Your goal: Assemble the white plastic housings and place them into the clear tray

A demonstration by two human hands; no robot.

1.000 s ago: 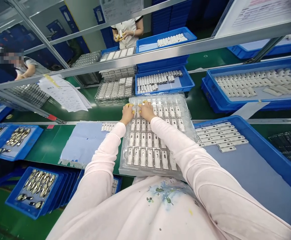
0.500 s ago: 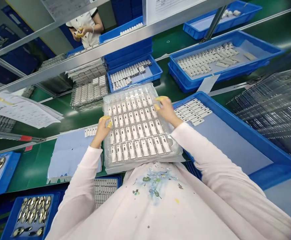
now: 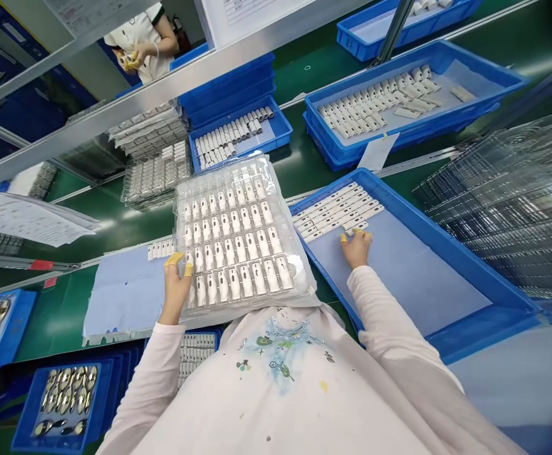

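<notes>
A clear plastic blister tray [image 3: 238,301] stands in front of my chest, tilted, with rows of white casings [image 3: 222,285], each with a dark oval hole. My left hand [image 3: 176,289], wearing yellow finger cots, grips the tray's left edge, thumb on top. To the right, my right hand [image 3: 357,249] is over a large blue bin [image 3: 451,278] lined with pale paper. Its yellow-covered fingertips pinch the end of a white casing [image 3: 354,225] beside the other casings lying in rows there. The fingers partly hide that piece.
Further blue bins of casings [image 3: 503,79] [image 3: 280,129] stand behind. Clear trays are stacked at the left [image 3: 155,183] and right [image 3: 517,196]. A blue sheet [image 3: 124,294] lies left; spoon-like shiny pieces fill a bin [image 3: 67,392] below. Another person [image 3: 146,44] handles parts behind the metal rail [image 3: 129,110].
My right hand has left the tray's right side and moved down and right to the casings in the blue bin. My left hand has slid lower along the tray's left edge.
</notes>
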